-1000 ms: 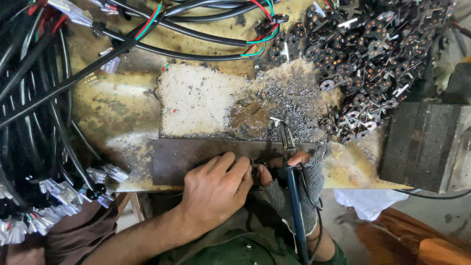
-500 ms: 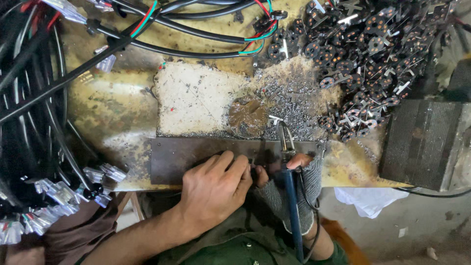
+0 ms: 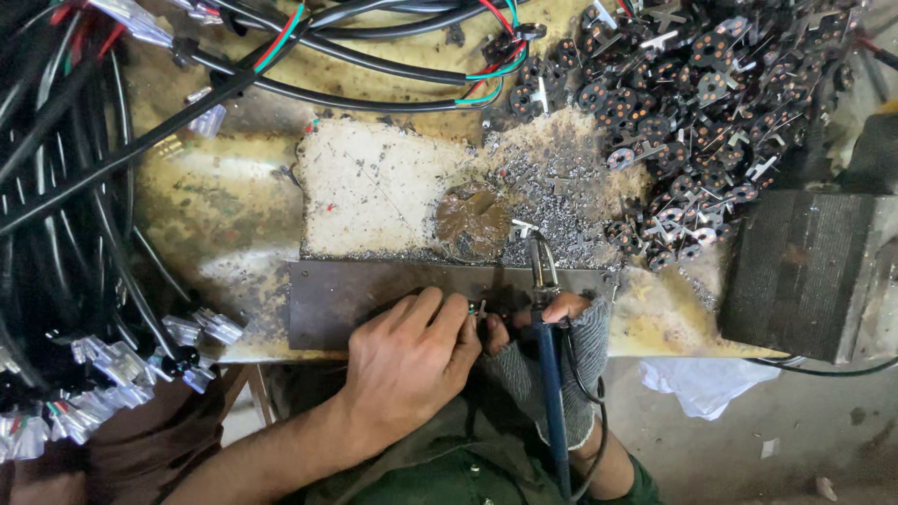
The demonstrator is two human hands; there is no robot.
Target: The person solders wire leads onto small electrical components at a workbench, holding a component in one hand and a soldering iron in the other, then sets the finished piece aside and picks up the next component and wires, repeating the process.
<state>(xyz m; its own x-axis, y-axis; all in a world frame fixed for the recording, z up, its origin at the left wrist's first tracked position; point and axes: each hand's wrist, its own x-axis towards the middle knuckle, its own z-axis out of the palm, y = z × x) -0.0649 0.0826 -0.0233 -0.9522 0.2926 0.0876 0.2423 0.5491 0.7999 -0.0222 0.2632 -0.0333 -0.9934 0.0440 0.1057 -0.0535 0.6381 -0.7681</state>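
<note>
The bare left hand [image 3: 412, 360] lies knuckles-up on the near edge of the dark flat steel strip [image 3: 374, 290], its fingertips pinched shut on a small wire end with red and green cores [image 3: 474, 307]. Just right of that, the right hand in a grey fingerless knitted glove [image 3: 561, 341] is closed around the blue-handled soldering iron [image 3: 552, 393], whose metal tip rests on the strip beside the wire end; one iron, one strip, two hands. Beyond the strip, touching its far edge, lies one pale crusted board [image 3: 374, 187] with a round brown blob [image 3: 472, 222] and grey metal filings at its right end. The strip's left half is bare, the only open room near the hands. Right of the strip stands one dark ribbed block [image 3: 809, 271], near it but apart. Far right of the strip, a heap of black round plug inserts with metal pins [image 3: 692, 93], too many to count, crowds the yellow tabletop [image 3: 206, 196]. Left of and beyond the strip, black cables [image 3: 84, 168] in bundles close that side.
</note>
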